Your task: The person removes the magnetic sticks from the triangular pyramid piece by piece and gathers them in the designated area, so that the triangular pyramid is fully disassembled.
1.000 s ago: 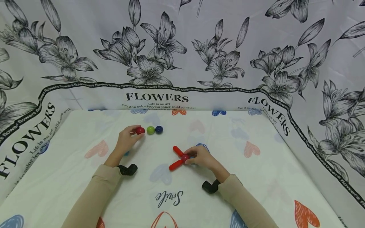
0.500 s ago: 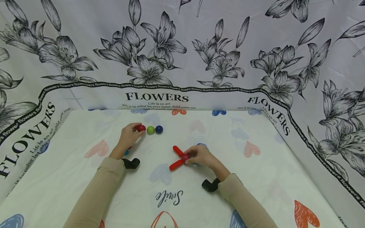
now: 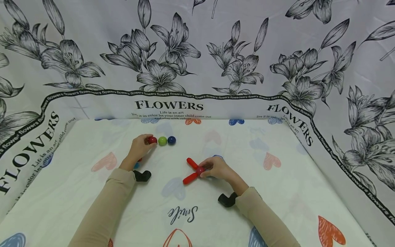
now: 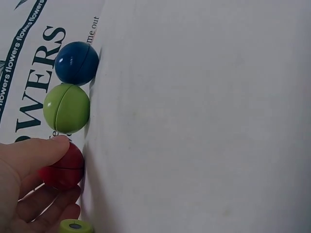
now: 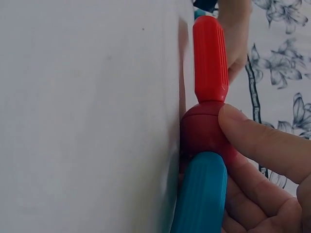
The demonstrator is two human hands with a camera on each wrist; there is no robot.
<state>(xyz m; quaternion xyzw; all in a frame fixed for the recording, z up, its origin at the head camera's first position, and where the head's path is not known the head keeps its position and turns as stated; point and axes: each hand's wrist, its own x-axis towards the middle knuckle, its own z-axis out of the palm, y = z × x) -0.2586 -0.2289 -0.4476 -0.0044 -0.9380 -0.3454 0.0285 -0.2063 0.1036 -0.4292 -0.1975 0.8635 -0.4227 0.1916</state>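
Pinching red ball (image 4: 67, 174) beside green ball (image 4: 66, 109): left hand (image 4: 24, 167).

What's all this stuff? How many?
Red ball: 1, red, row's left end
Green ball: 1, green, row's middle
Blue ball: 1, blue, row's right end
Hub ball: 1, red, lower middle
Sticks: 3, two red, one teal, at hub ball
Peeking bits: count unclear, red, teal, green, by left hand
Tablecloth: 1, patterned white, underneath
Flowery cloth: count unclear, white, behind
Wrist gadgets: 2, black, wrists
Sleeves: 2, beige, arms
Left hand: 1, holding red ball
Right hand: 1, holding hub ball
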